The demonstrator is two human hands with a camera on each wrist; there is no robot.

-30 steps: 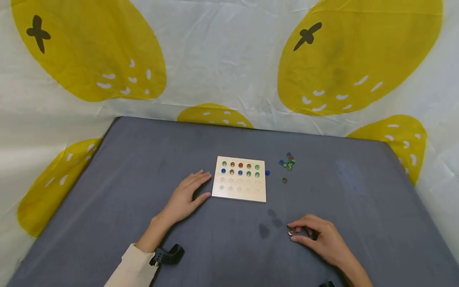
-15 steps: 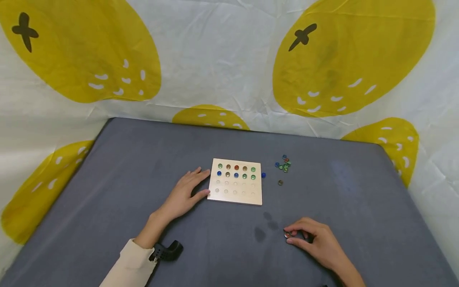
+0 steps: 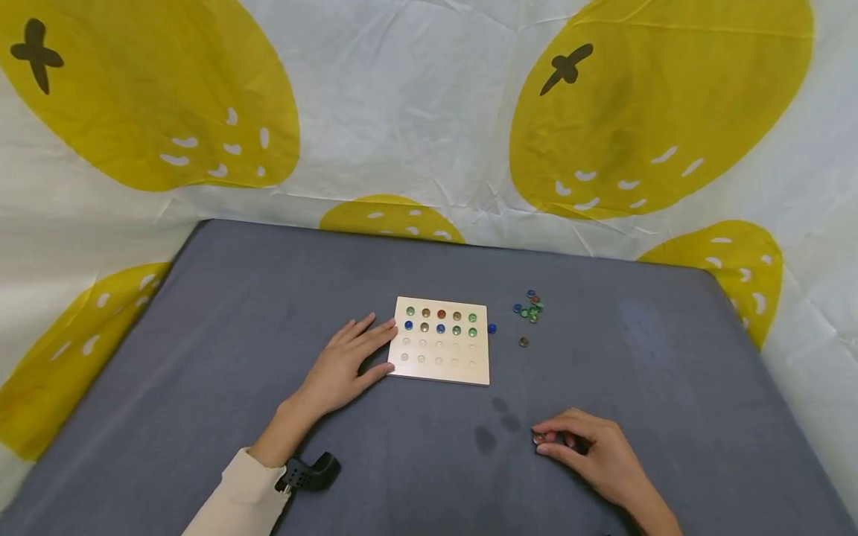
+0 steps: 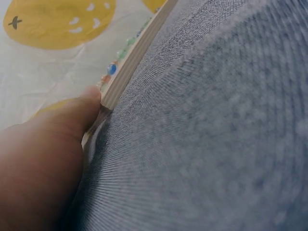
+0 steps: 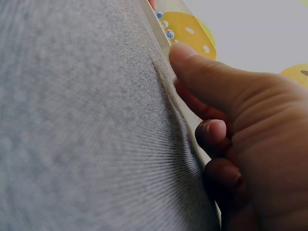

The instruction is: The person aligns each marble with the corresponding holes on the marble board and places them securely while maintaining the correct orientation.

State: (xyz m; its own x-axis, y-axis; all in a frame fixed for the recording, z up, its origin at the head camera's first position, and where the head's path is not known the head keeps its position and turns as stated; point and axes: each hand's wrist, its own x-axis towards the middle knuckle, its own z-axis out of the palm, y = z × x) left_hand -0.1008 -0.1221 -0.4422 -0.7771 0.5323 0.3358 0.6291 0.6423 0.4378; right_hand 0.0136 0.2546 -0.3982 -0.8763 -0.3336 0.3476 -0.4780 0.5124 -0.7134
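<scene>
Board (image 3: 430, 351) on a table (image 3: 268, 298) meets a left hand (image 3: 342, 368), fingers extended at its left edge, seemingly for steadiness, while a right hand (image 3: 595, 445) off the board's near right corner pinches a bead (image 3: 538, 439), loose beads (image 3: 533, 308) right of the board apparently placed for easy reach.

By L hand (image 3: 345, 371) we've 1 board (image 3: 429, 370) w/ 10 seated beads (image 3: 440, 329) (4 grn, 3 brn, 2 blu, 1 red) + 10 dimples (image 3: 439, 345) showing; beyond R hand (image 3: 596, 449), 1 blu bead (image 3: 492, 328), 1 brn bead (image 3: 523, 342), 1 cluster (image 3: 533, 310) (no. unclear); in it, min. 1 pinched bead (image 3: 538, 440).
</scene>
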